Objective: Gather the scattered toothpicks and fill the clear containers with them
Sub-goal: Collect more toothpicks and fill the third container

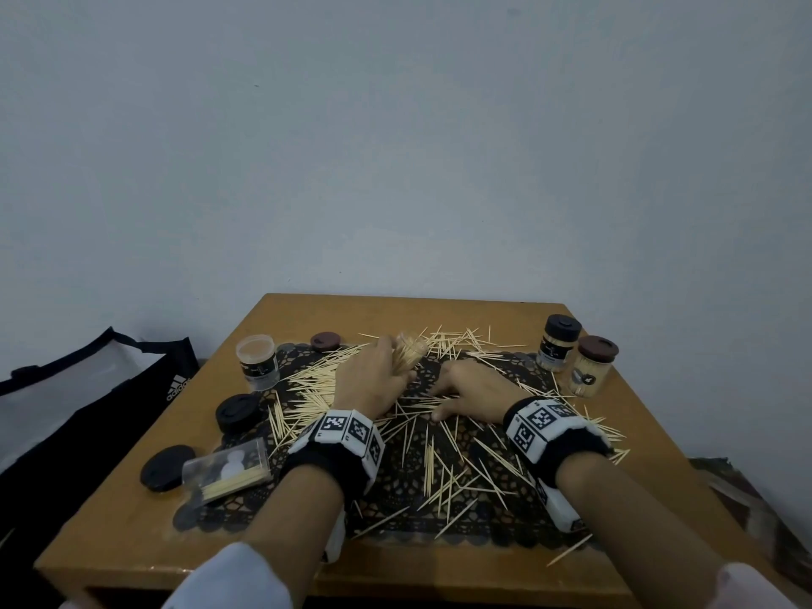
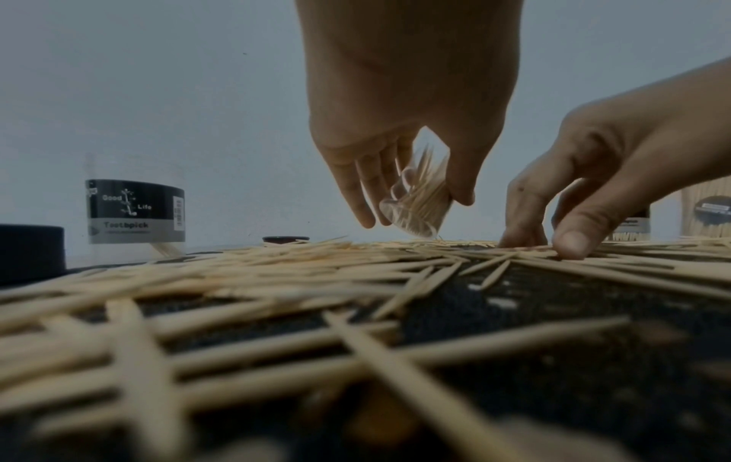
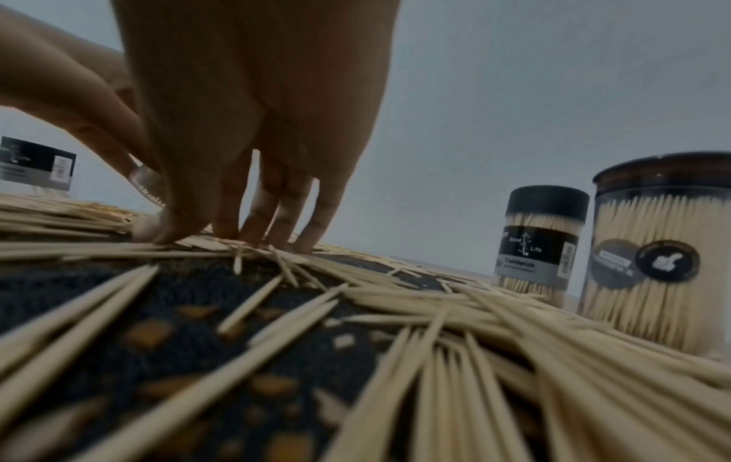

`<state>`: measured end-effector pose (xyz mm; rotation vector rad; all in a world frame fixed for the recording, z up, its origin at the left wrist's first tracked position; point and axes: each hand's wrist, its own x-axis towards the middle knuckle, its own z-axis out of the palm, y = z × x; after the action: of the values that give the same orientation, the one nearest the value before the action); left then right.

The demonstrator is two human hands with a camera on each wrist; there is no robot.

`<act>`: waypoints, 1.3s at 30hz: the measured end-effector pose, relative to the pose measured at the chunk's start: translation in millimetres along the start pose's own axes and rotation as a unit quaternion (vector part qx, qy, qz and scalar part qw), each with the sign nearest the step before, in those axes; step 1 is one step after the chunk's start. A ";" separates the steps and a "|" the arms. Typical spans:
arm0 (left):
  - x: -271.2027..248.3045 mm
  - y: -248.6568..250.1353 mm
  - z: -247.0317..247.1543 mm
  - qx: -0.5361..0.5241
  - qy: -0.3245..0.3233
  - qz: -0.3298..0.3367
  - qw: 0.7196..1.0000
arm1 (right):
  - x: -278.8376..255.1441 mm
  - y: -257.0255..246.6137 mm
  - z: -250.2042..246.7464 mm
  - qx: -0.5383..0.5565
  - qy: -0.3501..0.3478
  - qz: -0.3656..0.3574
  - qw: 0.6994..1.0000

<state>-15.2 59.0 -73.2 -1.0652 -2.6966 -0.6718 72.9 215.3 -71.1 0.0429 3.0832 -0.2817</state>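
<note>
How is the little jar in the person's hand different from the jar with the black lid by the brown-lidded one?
The clear container in the left hand is tilted, has no lid and is only partly filled with toothpicks. The black-lidded jar stands upright on the table, capped and packed full, and no hand touches it. It also wears a black label; none shows on the held one. Both are clear and hold toothpicks.

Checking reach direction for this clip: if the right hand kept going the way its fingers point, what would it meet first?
The right hand points down and forward; its fingertips already touch the loose toothpicks on the dark mat. Going on, it likely meets that mat first.
</note>
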 end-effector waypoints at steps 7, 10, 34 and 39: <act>-1.3 0.9 -2.0 0.018 -0.006 0.001 1.000 | -0.9 -3.9 -2.7 0.019 0.035 -0.018 0.999; -1.3 0.9 -2.2 0.021 -0.010 -0.001 1.000 | -1.7 -6.1 -4.7 -0.024 0.042 -0.020 0.999; 1.8 -3.3 2.1 0.011 -0.006 -0.027 1.000 | 2.4 -16.9 -3.6 -0.090 0.341 0.035 0.935; 2.0 -2.9 0.9 -0.020 -0.014 -0.007 1.000 | 3.6 -6.4 -3.1 -0.063 0.333 0.029 0.940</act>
<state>-18.6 58.7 -74.5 -1.0734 -2.7288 -0.7214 69.0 209.6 -67.1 0.2781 3.7547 -0.0680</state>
